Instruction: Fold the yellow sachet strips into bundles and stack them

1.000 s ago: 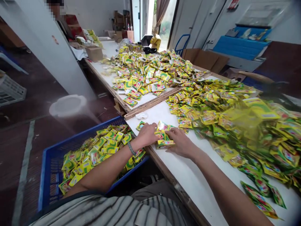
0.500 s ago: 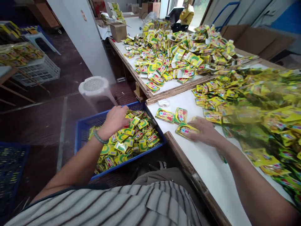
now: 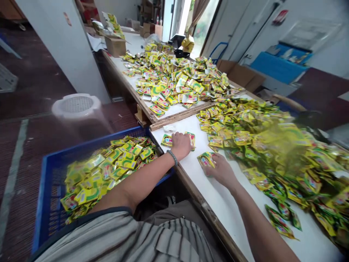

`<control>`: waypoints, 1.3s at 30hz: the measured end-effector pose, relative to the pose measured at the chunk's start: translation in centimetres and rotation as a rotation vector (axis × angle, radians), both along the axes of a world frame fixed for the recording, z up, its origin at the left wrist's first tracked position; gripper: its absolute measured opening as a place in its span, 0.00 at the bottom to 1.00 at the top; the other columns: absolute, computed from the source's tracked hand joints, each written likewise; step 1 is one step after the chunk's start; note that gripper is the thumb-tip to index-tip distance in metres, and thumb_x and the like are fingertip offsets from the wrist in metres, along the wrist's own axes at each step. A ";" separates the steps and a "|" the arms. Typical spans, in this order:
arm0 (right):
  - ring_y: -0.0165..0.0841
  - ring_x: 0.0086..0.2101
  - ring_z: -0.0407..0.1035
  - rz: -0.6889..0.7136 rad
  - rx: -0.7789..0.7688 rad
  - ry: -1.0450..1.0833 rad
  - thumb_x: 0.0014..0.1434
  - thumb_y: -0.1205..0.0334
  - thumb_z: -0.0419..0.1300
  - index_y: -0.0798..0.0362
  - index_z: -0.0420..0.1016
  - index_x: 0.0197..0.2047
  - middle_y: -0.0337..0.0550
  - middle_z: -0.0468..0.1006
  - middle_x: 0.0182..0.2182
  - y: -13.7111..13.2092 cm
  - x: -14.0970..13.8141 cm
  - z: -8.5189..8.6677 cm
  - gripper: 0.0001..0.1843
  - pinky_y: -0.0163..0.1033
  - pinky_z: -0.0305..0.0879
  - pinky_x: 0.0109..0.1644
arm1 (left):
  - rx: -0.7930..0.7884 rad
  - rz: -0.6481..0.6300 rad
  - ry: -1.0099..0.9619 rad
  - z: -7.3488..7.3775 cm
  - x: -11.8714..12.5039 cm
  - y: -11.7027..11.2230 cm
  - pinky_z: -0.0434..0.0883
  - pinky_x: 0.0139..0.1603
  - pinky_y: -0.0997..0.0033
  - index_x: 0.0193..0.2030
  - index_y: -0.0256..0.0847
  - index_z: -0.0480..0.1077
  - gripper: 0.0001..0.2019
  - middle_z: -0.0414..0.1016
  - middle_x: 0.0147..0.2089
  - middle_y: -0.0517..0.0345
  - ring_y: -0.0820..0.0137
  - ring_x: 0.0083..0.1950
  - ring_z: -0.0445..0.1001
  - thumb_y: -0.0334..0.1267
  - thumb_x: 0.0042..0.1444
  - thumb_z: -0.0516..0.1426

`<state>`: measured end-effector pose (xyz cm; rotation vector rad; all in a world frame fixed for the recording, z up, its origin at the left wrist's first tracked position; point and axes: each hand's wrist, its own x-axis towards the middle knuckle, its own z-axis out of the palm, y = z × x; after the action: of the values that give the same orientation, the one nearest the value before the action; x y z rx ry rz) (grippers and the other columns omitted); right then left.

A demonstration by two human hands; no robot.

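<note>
My right hand grips the near right edge of a flat yellow-green cardboard box, thumb on one side and fingers on the other, low over the white tabletop. To its left, my left hand reaches across the table edge with curled fingers on a second small box. The fingertips are partly hidden. Another such box lies just left of that hand. Beyond my right hand spreads a large heap of yellow and green sachets.
A blue plastic crate full of small boxes stands left of the table. A wooden strip divides the tabletop; behind it lies a pile of open boxes. A white stool and a pillar stand at left.
My left hand has moved from above the crate to the boxes on the table. My right hand has drawn its box away from the other two. The view has turned right.
</note>
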<state>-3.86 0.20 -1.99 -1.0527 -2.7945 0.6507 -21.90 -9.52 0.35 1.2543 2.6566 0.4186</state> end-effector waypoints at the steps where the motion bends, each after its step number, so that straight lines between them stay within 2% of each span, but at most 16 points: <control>1: 0.47 0.54 0.67 -0.057 -0.018 0.017 0.48 0.53 0.62 0.53 0.74 0.45 0.53 0.73 0.53 -0.2 0.5 0.0 0.21 0.48 0.65 0.56 | 0.002 -0.019 -0.009 -0.2 -0.1 0.2 0.62 0.57 0.53 0.50 0.31 0.70 0.24 0.76 0.51 0.35 0.50 0.58 0.69 0.50 0.55 0.62; 3: 0.45 0.51 0.69 -0.150 -0.039 0.043 0.48 0.55 0.61 0.52 0.68 0.56 0.51 0.74 0.51 -0.6 1.2 -0.1 0.31 0.47 0.67 0.54 | 0.001 -0.048 -0.033 -0.2 -0.4 0.5 0.62 0.56 0.53 0.52 0.32 0.68 0.25 0.77 0.50 0.37 0.51 0.56 0.71 0.47 0.54 0.63; 5: 0.46 0.52 0.69 -0.188 -0.017 0.029 0.47 0.57 0.61 0.51 0.62 0.62 0.51 0.73 0.53 -1.0 1.7 -0.2 0.37 0.49 0.65 0.55 | -0.005 -0.062 -0.054 0.0 -0.5 0.9 0.63 0.54 0.54 0.54 0.33 0.66 0.25 0.76 0.50 0.37 0.52 0.55 0.71 0.45 0.54 0.63; 11: 0.51 0.53 0.68 -0.162 0.047 -0.074 0.51 0.59 0.57 0.52 0.66 0.61 0.55 0.74 0.54 -2.2 2.4 -0.7 0.32 0.55 0.61 0.58 | 0.034 -0.087 -0.075 0.3 1.4 3.0 0.63 0.53 0.54 0.59 0.36 0.62 0.30 0.72 0.55 0.35 0.51 0.56 0.70 0.45 0.52 0.63; 14: 0.52 0.56 0.65 -0.195 0.039 0.048 0.49 0.56 0.59 0.53 0.65 0.62 0.55 0.73 0.56 -2.9 3.0 -0.5 0.36 0.56 0.60 0.60 | 0.065 -0.117 -0.084 0.5 2.7 3.4 0.65 0.51 0.60 0.58 0.36 0.64 0.22 0.75 0.52 0.39 0.55 0.55 0.71 0.36 0.57 0.58; 16: 0.51 0.53 0.68 -0.289 -0.045 0.177 0.47 0.52 0.62 0.52 0.65 0.62 0.52 0.75 0.53 -3.5 3.4 0.1 0.38 0.56 0.63 0.58 | 0.093 -0.143 -0.080 1.1 2.8 2.7 0.66 0.49 0.62 0.58 0.38 0.65 0.21 0.76 0.51 0.42 0.57 0.54 0.72 0.34 0.56 0.56; 19: 0.45 0.43 0.73 -0.412 -0.351 0.437 0.45 0.45 0.67 0.52 0.67 0.59 0.47 0.78 0.45 -5.2 3.3 2.1 0.40 0.50 0.71 0.47 | 0.145 -0.132 -0.036 2.9 1.1 -0.8 0.67 0.49 0.62 0.64 0.40 0.61 0.27 0.76 0.51 0.45 0.57 0.53 0.73 0.36 0.55 0.56; 21: 0.40 0.38 0.73 -0.361 -0.572 0.575 0.44 0.45 0.70 0.52 0.69 0.54 0.45 0.78 0.42 -6.9 2.0 4.0 0.37 0.45 0.73 0.43 | 0.179 -0.024 0.034 4.3 -1.4 -5.0 0.68 0.50 0.61 0.67 0.39 0.58 0.31 0.76 0.52 0.44 0.55 0.53 0.73 0.38 0.57 0.56; 23: 0.39 0.38 0.74 -0.216 -0.702 0.577 0.45 0.45 0.71 0.52 0.70 0.52 0.45 0.79 0.41 -8.7 -0.3 6.0 0.35 0.44 0.73 0.42 | 0.186 0.109 0.090 5.6 -4.5 -10.1 0.69 0.53 0.60 0.65 0.40 0.62 0.29 0.77 0.53 0.47 0.55 0.53 0.73 0.44 0.57 0.58; 25: 0.41 0.46 0.73 -0.014 -0.714 0.560 0.48 0.43 0.69 0.49 0.67 0.58 0.49 0.76 0.51 -10.0 -3.3 7.6 0.38 0.46 0.73 0.48 | 0.160 0.242 0.150 6.6 -7.4 -15.4 0.68 0.57 0.57 0.64 0.37 0.64 0.31 0.76 0.54 0.45 0.53 0.55 0.73 0.48 0.56 0.60; 27: 0.44 0.56 0.68 0.140 -0.584 0.533 0.52 0.40 0.65 0.46 0.61 0.64 0.52 0.68 0.61 -10.3 -6.7 8.2 0.41 0.51 0.68 0.57 | 0.196 0.413 0.238 7.2 -9.4 -20.2 0.66 0.60 0.54 0.64 0.32 0.64 0.32 0.74 0.57 0.41 0.52 0.58 0.71 0.49 0.57 0.61; 30: 0.50 0.63 0.57 0.225 -0.205 0.446 0.56 0.40 0.61 0.51 0.58 0.67 0.56 0.62 0.65 -8.7 -11.1 6.5 0.41 0.59 0.56 0.65 | 0.370 0.562 0.279 6.8 -9.6 -24.4 0.67 0.59 0.53 0.60 0.32 0.68 0.28 0.76 0.55 0.46 0.55 0.56 0.72 0.48 0.58 0.60; 31: 0.52 0.66 0.52 0.229 -0.103 0.375 0.56 0.41 0.61 0.53 0.58 0.68 0.58 0.60 0.66 -7.9 -12.2 5.3 0.42 0.61 0.52 0.67 | 0.436 0.590 0.264 6.2 -9.0 -24.9 0.69 0.58 0.55 0.58 0.33 0.70 0.26 0.77 0.53 0.47 0.56 0.54 0.73 0.47 0.58 0.60; 33: 0.57 0.67 0.47 0.230 -0.024 0.175 0.56 0.43 0.61 0.52 0.57 0.69 0.58 0.59 0.67 -6.3 -13.5 2.4 0.42 0.65 0.49 0.66 | 0.549 0.597 0.193 4.6 -6.7 -24.4 0.71 0.55 0.59 0.53 0.36 0.74 0.20 0.79 0.51 0.48 0.59 0.51 0.75 0.45 0.57 0.61; 36: 0.57 0.62 0.55 0.283 0.047 0.028 0.56 0.47 0.62 0.52 0.61 0.67 0.57 0.66 0.61 -4.7 -13.1 -1.4 0.39 0.63 0.55 0.62 | 0.621 0.393 -0.061 1.3 -2.0 -21.6 0.73 0.53 0.66 0.46 0.40 0.77 0.11 0.81 0.48 0.53 0.64 0.49 0.77 0.38 0.57 0.61; 39: 0.52 0.55 0.62 0.279 0.115 0.100 0.57 0.49 0.59 0.56 0.66 0.62 0.59 0.71 0.53 -4.3 -11.1 -2.8 0.33 0.57 0.60 0.59 | 0.642 0.169 -0.269 -0.9 2.9 -18.6 0.74 0.50 0.69 0.42 0.40 0.78 0.08 0.83 0.42 0.55 0.67 0.44 0.78 0.36 0.58 0.59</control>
<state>-14.98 -4.11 -4.77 -0.5988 -2.8751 0.5419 -18.96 -28.16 -0.55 1.0007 2.4725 1.4405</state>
